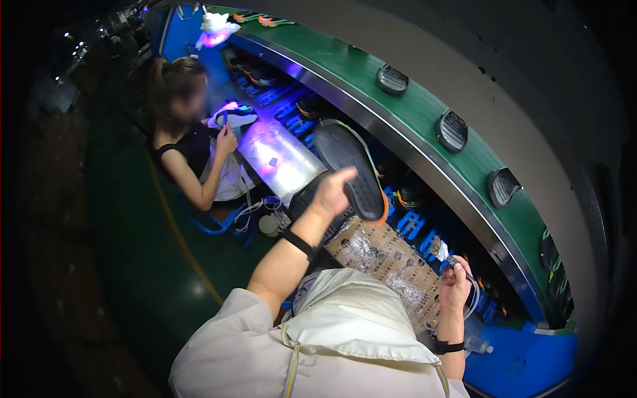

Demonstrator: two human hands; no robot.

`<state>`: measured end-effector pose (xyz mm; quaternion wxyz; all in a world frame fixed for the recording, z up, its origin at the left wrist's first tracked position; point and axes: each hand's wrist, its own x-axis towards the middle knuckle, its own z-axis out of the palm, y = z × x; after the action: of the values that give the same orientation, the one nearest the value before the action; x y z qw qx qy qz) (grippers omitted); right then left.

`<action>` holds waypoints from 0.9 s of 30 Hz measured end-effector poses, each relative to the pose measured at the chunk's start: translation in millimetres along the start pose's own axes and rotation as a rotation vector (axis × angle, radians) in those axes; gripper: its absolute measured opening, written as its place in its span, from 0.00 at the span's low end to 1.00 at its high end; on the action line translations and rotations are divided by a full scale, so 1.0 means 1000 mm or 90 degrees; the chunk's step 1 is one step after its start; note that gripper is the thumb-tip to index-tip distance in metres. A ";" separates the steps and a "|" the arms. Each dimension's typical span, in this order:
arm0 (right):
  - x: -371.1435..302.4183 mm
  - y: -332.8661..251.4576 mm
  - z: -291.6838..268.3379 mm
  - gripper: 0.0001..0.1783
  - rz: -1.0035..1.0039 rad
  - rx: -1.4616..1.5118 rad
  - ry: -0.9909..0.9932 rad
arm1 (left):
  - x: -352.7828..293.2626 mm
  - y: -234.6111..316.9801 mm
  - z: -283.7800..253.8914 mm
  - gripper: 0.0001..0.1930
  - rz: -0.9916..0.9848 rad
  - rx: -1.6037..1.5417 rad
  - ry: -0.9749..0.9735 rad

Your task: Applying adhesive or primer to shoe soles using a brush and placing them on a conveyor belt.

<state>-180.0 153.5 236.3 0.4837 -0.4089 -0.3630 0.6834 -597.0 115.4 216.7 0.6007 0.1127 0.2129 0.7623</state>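
Note:
My left hand point(334, 192) grips a dark grey shoe sole point(342, 149) by its side, with the thumb lying over its upper face. The sole has an orange edge at its near end and a pale green edge along one side. It is held tilted above the bench. At the right, my right hand point(455, 285) is closed around a small brush-like tool point(452, 261) with a dark handle and a whitish tip. A thin pale tube loops beside that hand. The tool's tip is apart from the sole. Under my left hand lies a dark object, partly hidden.
A brown printed board point(391, 265) under clear film covers the bench before me. Beyond runs a green conveyor point(424, 99) carrying several dark soles point(452, 131). Left of me, a seated person point(189, 146) holds a shoe point(232, 116) beside a shiny metal plate point(282, 159). A clear bottle point(478, 345) lies right.

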 end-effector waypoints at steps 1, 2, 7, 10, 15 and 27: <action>-0.001 -0.003 0.005 0.15 0.000 -0.003 -0.013 | -0.022 -0.010 0.026 0.27 -0.011 0.060 -0.050; -0.002 -0.007 0.014 0.15 0.000 -0.007 -0.033 | -0.037 -0.023 0.033 0.29 0.016 0.089 -0.091; -0.002 -0.015 0.058 0.16 -0.022 -0.056 -0.119 | -0.060 -0.088 0.037 0.40 -0.065 -0.167 -0.111; 0.004 -0.016 0.087 0.14 -0.070 -0.176 -0.156 | -0.066 -0.108 0.051 0.53 -0.007 -0.066 0.086; 0.004 -0.026 0.130 0.12 -0.041 -0.151 -0.208 | -0.085 -0.112 0.056 0.51 -0.120 -0.058 -0.082; -0.008 -0.018 0.116 0.12 -0.291 -0.397 -0.215 | -0.079 -0.141 0.074 0.37 -0.057 0.121 -0.046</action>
<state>-277.7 139.1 300.9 0.4097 -0.3268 -0.7080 0.4733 -423.0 79.9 223.5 0.6281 0.1867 0.2670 0.7067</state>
